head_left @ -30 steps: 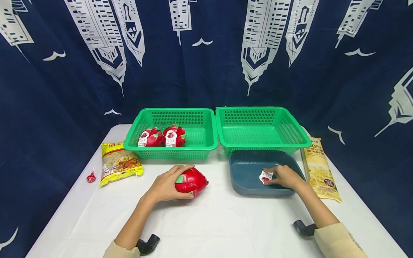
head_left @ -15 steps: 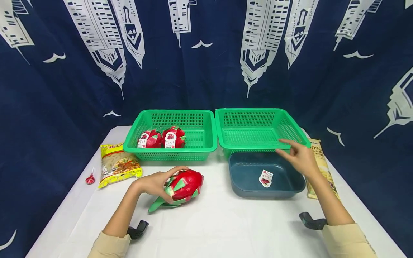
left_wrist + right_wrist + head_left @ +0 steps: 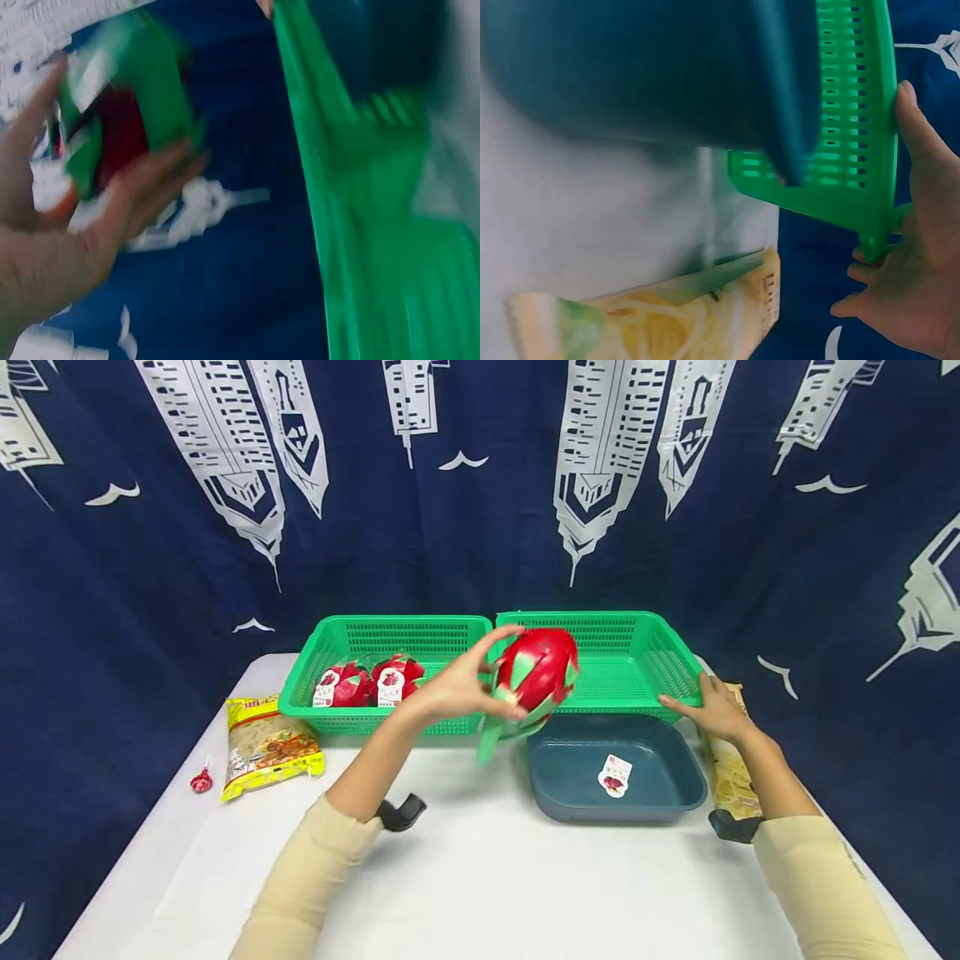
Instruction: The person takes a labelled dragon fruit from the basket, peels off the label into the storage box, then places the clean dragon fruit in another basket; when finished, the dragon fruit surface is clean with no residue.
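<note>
My left hand [image 3: 461, 683] holds a red dragon fruit [image 3: 538, 668] with green scales, thumb and fingers on either side of it. It is raised in front of the inner ends of the two green baskets. The left wrist view shows the same dragon fruit [image 3: 124, 135] blurred. At the right green basket [image 3: 592, 710], my right hand [image 3: 716, 706] grips the front right corner. In the right wrist view its thumb lies on the rim and its fingers reach underneath. Two more dragon fruits [image 3: 347, 683] with white labels sit in the left green basket [image 3: 408, 620].
A dark blue tub [image 3: 618, 814] with a white fruit label [image 3: 615, 777] inside stands before the right basket. A yellow food bag [image 3: 272, 747] and a red lollipop [image 3: 201, 780] lie at left. A pasta packet [image 3: 731, 777] lies at right, partly behind the right arm.
My left hand has lifted the dragon fruit off the table and carried it right and toward the baskets. My right hand has left the label in the tub and taken the right basket's corner.
</note>
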Motion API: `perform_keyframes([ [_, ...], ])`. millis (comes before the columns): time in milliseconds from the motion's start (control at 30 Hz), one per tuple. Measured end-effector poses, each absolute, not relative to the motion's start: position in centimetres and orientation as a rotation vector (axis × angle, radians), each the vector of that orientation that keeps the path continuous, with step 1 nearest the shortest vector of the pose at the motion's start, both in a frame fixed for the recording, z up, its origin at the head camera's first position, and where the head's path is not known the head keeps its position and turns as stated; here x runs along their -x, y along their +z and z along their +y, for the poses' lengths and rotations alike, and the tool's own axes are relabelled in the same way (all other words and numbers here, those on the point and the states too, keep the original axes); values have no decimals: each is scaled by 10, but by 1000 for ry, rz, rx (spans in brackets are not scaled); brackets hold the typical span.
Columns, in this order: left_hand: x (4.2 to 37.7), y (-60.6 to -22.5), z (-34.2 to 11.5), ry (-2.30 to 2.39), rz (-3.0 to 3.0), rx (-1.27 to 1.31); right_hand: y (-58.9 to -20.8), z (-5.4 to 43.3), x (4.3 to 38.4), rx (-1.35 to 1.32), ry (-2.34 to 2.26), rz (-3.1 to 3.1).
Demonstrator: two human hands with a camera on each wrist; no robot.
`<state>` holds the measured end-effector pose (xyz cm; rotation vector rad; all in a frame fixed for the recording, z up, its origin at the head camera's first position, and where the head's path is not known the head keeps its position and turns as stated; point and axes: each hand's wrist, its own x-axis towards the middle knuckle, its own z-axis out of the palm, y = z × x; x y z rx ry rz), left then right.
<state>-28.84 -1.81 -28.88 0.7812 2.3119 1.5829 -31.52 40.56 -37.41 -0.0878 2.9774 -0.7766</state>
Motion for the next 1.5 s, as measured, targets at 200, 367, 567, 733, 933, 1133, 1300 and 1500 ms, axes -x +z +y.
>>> perform_keyframes([
  [200,362,-301,93,1796,2799,-593,-375,405,312,45,-878,2969],
  [367,402,-350,142,1843,2815,-181,-380,405,310,15,-887,2983],
  [567,434,-399,157,1769,2600,164,-382,404,310,-10,-911,3010],
  [733,490,-437,152,1810,2290,118,-384,400,313,8,-909,3040],
  [933,444,-384,160,1796,2215,165,-387,403,311,-27,-895,3068],
  [1133,421,-374,203,1952,2219,74,-391,404,308,-56,-939,3067],
  [1300,415,-384,221,1920,2189,96,-396,398,307,-81,-964,3039],
  [1500,419,-389,218,1748,2215,98,-394,396,307,-81,-980,3049],
])
